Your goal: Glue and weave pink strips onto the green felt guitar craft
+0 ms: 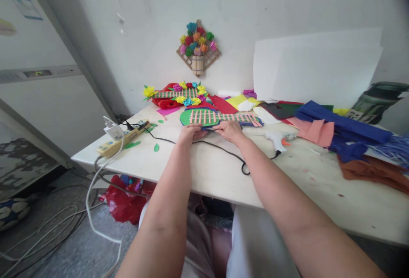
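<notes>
A guitar-shaped paper craft (204, 117) lies in front of me, green on top with a blue edge and a lattice of pink strips. My left hand (192, 133) grips its near edge at the rounded end. Farther along the same edge, my right hand (229, 131) pinches it near the middle. Fingertips under the craft are partly hidden. A white glue gun (275, 140) with an orange trigger rests right of my right hand, its black cord (220, 147) looping across the table below both hands.
Behind stands a similar craft with paper flowers (179, 94). A yellow power strip (123, 138) and green paper leaves (156, 147) are at the left. Blue crepe paper (345, 120), brown paper (370, 171) and a dark green bottle (370, 102) occupy the right. White sheets (316, 71) lean on the wall.
</notes>
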{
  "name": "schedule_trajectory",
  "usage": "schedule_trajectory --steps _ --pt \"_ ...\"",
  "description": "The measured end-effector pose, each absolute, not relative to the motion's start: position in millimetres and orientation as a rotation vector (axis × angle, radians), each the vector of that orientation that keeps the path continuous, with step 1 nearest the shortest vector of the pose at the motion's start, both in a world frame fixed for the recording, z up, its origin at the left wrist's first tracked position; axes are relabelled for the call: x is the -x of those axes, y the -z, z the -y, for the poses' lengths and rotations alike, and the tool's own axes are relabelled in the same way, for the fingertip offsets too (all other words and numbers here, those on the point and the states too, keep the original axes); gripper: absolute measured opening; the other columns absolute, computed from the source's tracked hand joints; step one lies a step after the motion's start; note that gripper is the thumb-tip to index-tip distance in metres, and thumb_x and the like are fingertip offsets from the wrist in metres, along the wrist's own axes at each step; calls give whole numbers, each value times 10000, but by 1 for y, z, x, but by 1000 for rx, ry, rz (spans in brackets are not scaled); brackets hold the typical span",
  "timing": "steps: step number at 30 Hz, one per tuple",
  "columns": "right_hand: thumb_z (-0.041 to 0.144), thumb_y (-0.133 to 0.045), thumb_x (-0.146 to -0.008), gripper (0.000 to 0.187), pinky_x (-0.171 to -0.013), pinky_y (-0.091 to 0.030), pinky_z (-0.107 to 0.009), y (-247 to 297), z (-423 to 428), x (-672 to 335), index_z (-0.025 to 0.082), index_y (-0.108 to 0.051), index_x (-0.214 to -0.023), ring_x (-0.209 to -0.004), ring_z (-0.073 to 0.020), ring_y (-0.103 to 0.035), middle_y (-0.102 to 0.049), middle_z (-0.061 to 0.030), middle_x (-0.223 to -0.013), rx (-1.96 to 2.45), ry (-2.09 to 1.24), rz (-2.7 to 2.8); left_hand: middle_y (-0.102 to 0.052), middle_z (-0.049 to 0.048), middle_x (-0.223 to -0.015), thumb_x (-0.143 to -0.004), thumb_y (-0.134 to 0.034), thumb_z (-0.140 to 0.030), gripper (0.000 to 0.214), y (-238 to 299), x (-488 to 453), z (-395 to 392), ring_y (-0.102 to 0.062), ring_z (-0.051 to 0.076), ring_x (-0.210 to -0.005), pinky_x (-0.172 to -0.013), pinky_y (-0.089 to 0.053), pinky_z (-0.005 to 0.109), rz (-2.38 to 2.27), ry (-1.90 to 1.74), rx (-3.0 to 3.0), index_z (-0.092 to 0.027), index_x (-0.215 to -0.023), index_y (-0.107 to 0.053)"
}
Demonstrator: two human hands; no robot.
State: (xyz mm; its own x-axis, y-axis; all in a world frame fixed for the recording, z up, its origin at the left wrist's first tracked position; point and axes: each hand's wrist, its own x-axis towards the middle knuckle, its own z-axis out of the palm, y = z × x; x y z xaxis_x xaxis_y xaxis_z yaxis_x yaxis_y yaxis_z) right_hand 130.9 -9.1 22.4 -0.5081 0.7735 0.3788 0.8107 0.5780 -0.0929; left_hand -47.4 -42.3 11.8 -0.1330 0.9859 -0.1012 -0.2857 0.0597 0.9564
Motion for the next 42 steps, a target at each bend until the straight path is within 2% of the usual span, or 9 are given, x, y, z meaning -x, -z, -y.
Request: schedule_trajectory --steps 4,10,17,22,30,34,37,42 --pt "321 -518 -821 269 -765 -451 -286 -23 9 -129 315 -670 -1043 -966 -188 -600 -670 31 -1062 1335 113 2444 -686 139 -679 -687 -525 -31 334 -12 48 41 -682 222 -685 -669 -553 292 -1133 -1362 -868 -25 -1014 -590" --pt "332 -524 -818 271 -795 -455 -290 -23 7 -128 318 -667 -1048 -990 -189 -594 -662 29 -1083 1388 74 2427 -683 166 -698 -739 -491 -197 378 -15 50 38 -681 253 -717 -622 -550 299 -1126 -1308 -801 -25 -1062 -584" --pt "329 -515 -821 269 -791 -461 -303 -23 9 -127 306 -673 -1037 -986 -198 -599 -670 16 -1065 1411 99 2403 -686 153 -707 -711 -532 -158 412 -17 47 42 -682 245 -727 -644 -549 296 -1145 -1316 -833 -23 -1100 -551" --pt "323 -516 -819 271 -786 -463 -306 -23 10 -126 302 -674 -1039 -972 -198 -603 -672 16 -1060 1404 100 2397 -695 151 -737 -707 -495 -87 368 -12 50 42 -682 232 -755 -690 -546 304 -1114 -1322 -931 -39 -1065 -565" --pt "321 -533 -800 262 -765 -462 -299 -28 8 -141 317 -682 -1016 -962 -198 -606 -681 24 -1035 1367 119 2401 -689 159 -718 -722 -502 -139 394 -13 51 40 -682 237 -745 -661 -545 296 -1114 -1310 -884 -32 -1097 -562" --pt "307 -562 -777 254 -780 -458 -273 -29 3 -150 314 -688 -998 -938 -173 -614 -689 37 -1010 1258 13 2410 -686 180 -725 -754 -418 -240 434 -16 52 39 -679 258 -740 -637 -543 320 -1073 -1303 -813 -18 -1095 -567" --pt "278 -599 -742 241 -777 -455 -239 -31 1 -155 312 -701 -957 -890 -147 -627 -703 51 -956 1197 -133 2435 -686 174 -713 -748 -367 -240 455 -16 53 38 -678 261 -736 -639 -540 335 -1051 -1299 -812 -18 -1090 -571" --pt "218 -625 -686 233 -725 -456 -198 -37 4 -162 279 -721 -888 -828 -132 -638 -716 55 -875 1284 -329 2561 -688 183 -742 -741 -375 -241 446 -14 54 36 -674 264 -772 -645 -539 336 -1046 -1293 -810 -19 -1061 -593"
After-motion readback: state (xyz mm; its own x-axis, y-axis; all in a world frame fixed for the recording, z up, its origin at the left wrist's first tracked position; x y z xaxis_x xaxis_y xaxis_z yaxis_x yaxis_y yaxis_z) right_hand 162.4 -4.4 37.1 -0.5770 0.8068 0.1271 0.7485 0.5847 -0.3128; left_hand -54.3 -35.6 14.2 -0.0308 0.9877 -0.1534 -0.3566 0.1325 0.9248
